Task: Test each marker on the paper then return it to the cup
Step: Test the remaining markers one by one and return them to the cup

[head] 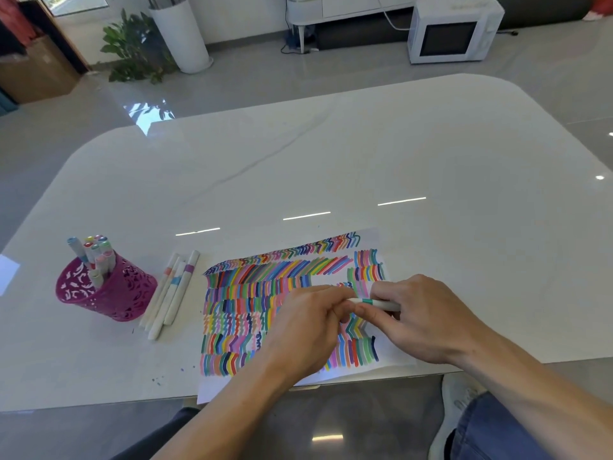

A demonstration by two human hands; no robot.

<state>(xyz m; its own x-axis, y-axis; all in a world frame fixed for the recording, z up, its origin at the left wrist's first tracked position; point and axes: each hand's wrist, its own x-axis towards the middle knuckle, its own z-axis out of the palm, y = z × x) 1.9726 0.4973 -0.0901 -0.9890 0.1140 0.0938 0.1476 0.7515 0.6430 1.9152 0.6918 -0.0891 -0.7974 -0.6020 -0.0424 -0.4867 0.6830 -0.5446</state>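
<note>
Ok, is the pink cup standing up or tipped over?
Upright: the pink cup stands on its base on the table, markers sticking out of its top.

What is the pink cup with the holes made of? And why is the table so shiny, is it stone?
The pink cup looks like thin painted metal, or maybe plastic: its wall is cut through with little leaf shapes. The table looks like polished stone or glass: glossy white, a faint grey vein, mirrored lights.
</note>
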